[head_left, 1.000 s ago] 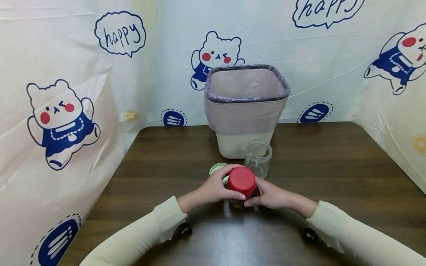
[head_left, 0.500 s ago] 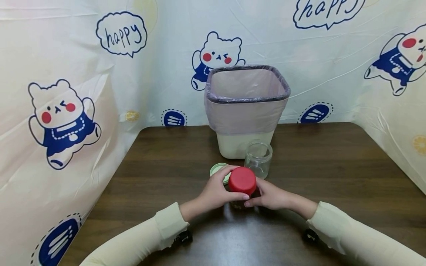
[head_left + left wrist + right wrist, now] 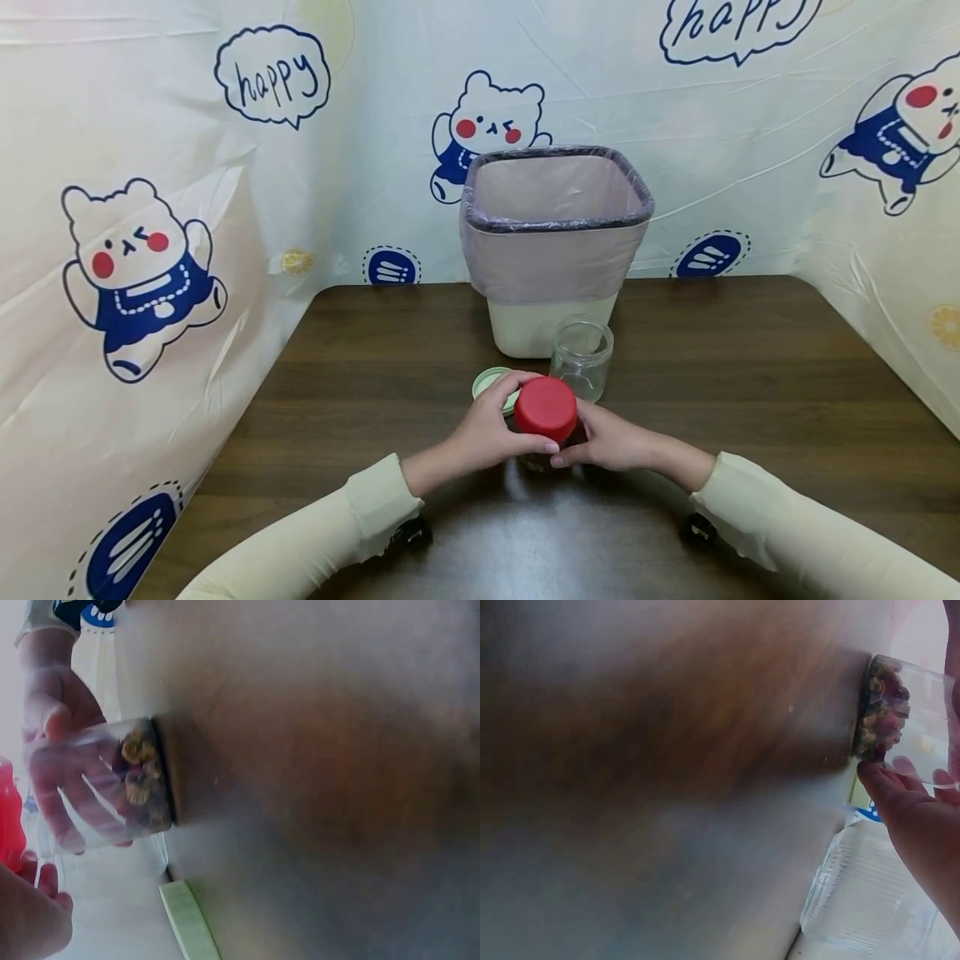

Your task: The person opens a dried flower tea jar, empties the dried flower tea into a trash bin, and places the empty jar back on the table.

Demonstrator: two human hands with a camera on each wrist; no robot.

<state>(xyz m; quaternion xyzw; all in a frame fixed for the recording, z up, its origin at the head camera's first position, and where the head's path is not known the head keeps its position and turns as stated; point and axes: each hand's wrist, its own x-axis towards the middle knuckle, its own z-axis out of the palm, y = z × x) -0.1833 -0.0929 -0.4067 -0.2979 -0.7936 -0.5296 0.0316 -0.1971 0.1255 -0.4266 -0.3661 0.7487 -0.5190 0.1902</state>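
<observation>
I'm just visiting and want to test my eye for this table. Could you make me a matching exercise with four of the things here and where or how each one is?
Things:
1. red lid
2. empty glass jar
3. green lid
4. bin

States:
A. lined with a plastic bag, at the back of the table
B. lying flat behind the left hand
C. on the jar held between both hands
D. standing open, without a lid

Pairs: 1-C, 2-D, 3-B, 4-A

Clear glass jar (image 3: 542, 454), glossy wooden table (image 3: 750, 400)
</observation>
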